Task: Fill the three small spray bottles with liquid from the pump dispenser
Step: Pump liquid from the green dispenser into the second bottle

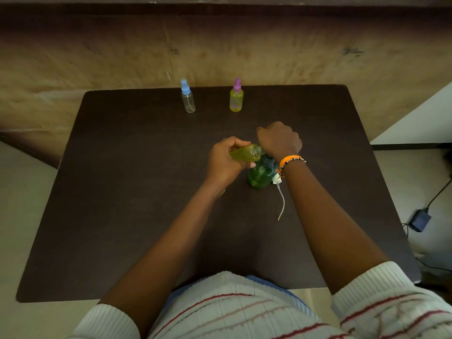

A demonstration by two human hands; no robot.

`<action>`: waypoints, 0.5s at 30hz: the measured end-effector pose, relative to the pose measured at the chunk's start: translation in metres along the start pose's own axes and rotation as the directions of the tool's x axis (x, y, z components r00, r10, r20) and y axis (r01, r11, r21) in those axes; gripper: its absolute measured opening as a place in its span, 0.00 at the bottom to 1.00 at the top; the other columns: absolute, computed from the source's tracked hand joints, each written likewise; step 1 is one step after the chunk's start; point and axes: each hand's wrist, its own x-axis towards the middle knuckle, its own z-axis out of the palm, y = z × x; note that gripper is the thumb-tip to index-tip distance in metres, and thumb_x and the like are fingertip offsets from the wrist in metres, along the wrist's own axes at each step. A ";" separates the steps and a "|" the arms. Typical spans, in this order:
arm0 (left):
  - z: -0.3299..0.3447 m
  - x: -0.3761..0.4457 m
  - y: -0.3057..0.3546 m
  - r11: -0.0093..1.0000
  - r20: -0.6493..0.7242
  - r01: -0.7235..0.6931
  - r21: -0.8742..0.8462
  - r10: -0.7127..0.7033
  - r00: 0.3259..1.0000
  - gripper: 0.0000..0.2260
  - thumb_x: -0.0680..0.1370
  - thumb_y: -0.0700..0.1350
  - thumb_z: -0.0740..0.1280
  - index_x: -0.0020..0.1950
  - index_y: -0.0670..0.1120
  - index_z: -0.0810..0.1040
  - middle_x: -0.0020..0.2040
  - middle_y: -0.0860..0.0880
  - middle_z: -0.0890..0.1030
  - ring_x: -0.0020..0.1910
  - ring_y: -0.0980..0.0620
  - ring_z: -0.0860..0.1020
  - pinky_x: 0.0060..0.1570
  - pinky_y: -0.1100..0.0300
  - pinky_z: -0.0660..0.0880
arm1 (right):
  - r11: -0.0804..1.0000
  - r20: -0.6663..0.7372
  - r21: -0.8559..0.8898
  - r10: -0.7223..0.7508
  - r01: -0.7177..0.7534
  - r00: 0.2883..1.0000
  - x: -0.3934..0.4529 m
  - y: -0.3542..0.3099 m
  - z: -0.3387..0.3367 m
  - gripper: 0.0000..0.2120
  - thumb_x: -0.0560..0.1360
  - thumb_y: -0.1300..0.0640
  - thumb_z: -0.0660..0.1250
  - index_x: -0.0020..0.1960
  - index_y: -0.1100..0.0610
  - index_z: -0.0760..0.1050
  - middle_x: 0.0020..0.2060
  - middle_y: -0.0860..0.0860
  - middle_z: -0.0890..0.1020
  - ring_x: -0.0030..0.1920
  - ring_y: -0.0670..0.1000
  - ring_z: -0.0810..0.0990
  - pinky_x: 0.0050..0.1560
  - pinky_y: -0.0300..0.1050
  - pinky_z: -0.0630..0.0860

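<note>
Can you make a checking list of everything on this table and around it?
Surface: dark table, bare in front.
Job's things: blue-cap bottle looks empty; purple-cap bottle holds yellow-green liquid; both upright at the far edge. Third bottle tilted, neck at the green dispenser.
Clutter: loose spray tube beside the dispenser.
Hands: left hand grips the tilted bottle; right hand curled over the dispenser top.
Cables: black cable and adapter on the floor, right.
Surroundings: brown wall behind.
</note>
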 end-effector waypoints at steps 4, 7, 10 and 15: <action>0.001 -0.001 -0.001 1.000 -0.002 0.004 -0.012 -0.004 1.000 0.19 0.60 0.30 0.76 0.47 0.44 0.79 0.48 0.45 0.81 0.45 0.55 0.79 0.47 0.63 0.77 | 1.000 -0.022 -0.011 -0.002 0.002 1.000 -0.001 0.001 0.001 0.22 0.77 0.46 0.57 0.59 0.60 0.79 0.60 0.60 0.79 0.62 0.64 0.75 0.63 0.52 0.69; 0.001 0.000 -0.002 1.000 -0.009 0.006 -0.014 -0.006 1.000 0.19 0.60 0.30 0.76 0.47 0.44 0.79 0.48 0.46 0.82 0.45 0.55 0.79 0.46 0.65 0.76 | 0.999 -0.067 0.034 -0.006 0.009 0.998 -0.003 0.002 0.002 0.20 0.77 0.47 0.58 0.54 0.60 0.80 0.56 0.60 0.81 0.58 0.63 0.77 0.61 0.52 0.70; 0.001 0.001 -0.003 1.000 -0.010 0.006 0.004 -0.006 1.000 0.19 0.60 0.30 0.77 0.46 0.45 0.79 0.48 0.45 0.82 0.46 0.54 0.80 0.46 0.65 0.76 | 0.999 -0.097 0.050 -0.009 0.014 0.995 -0.004 0.003 0.004 0.20 0.77 0.47 0.58 0.54 0.61 0.80 0.55 0.60 0.81 0.57 0.64 0.78 0.60 0.52 0.71; 0.000 0.000 -0.002 1.000 -0.005 -0.001 0.016 0.001 1.000 0.19 0.60 0.31 0.77 0.46 0.45 0.79 0.48 0.46 0.82 0.46 0.54 0.80 0.49 0.60 0.77 | 0.999 -0.072 0.029 -0.028 0.030 0.997 -0.005 0.003 0.003 0.21 0.78 0.46 0.58 0.58 0.59 0.79 0.58 0.60 0.80 0.60 0.64 0.76 0.63 0.53 0.70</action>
